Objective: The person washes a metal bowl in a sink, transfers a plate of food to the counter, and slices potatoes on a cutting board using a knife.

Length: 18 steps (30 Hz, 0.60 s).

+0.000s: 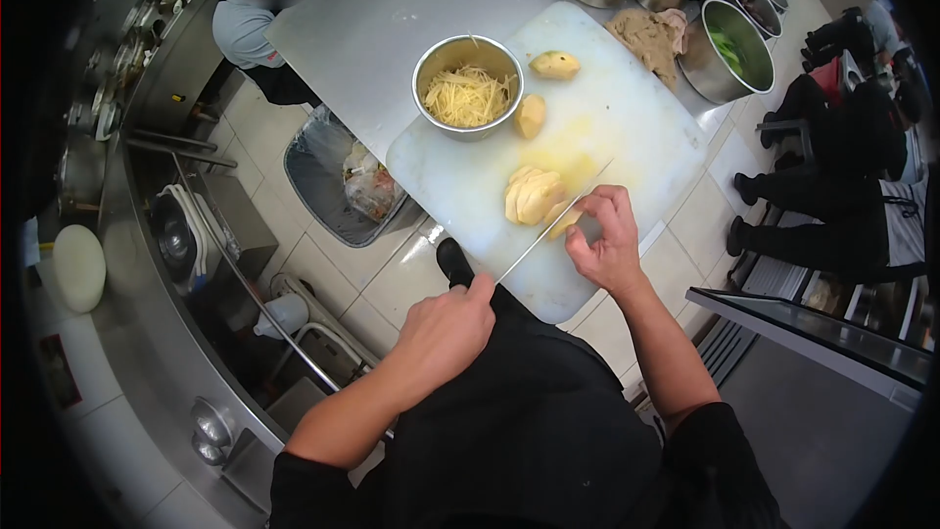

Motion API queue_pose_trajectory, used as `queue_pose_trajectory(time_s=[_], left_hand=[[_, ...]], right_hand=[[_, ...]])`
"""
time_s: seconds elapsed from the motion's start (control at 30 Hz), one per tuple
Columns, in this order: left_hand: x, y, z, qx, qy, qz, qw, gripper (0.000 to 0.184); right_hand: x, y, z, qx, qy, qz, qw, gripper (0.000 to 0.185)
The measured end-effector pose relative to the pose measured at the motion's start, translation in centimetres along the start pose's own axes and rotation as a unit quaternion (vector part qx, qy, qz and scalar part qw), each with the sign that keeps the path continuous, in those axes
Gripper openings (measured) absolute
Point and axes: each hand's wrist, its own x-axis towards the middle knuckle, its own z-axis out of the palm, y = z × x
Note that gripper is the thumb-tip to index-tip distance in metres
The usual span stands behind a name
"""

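Pale yellow slices point(534, 195), which look like potato, lean together in a fanned stack on the white cutting board point(646, 122), just to the left of our right hand point(609, 240) and beyond our left. A smaller piece point(562, 222) of the same colour lies by the right hand's fingertips, across the blade from the stack. That hand is half curled, thumb apart from the bent fingers; we cannot tell whether it grips the piece or only steadies it. Our left hand point(446, 328) is closed around the handle of a knife point(534, 243), whose thin blade slants away from it, between the stack and the right fingers. Farther out from both hands sit two peeled potatoes point(530, 118), the nearer one beside a metal bowl point(460, 55) of fine yellow shreds point(468, 98). A crumpled tan cloth point(650, 39) lies well beyond the right hand, near a metal pot point(705, 67) holding something green. Ahead and left of the left hand, a lined bin point(318, 204) stands on the tiled floor; past it, another person point(245, 31) stands at the steel table point(382, 15).
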Motion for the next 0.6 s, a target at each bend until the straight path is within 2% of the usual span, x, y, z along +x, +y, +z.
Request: queue_pose_trajectory(time_s=[0.3,0.5,0.6], left_hand=[[-2.3,-0.1,-1.0,0.022,-0.015,-0.012,1.0,0.016],[2.3,0.4,0.7,0.008,-0.014,0.004,1.0,0.015],[4.1,0.8,1.0,0.012,-0.05,-0.026,0.998,0.016]], right_hand=[[-0.1,0.2,0.2,0.003,0.001,0.008,1.0,0.033],[0.2,-0.1,0.0,-0.018,0.008,-0.017,1.0,0.034],[0.2,-0.1,0.0,-0.018,0.001,-0.004,1.0,0.033]])
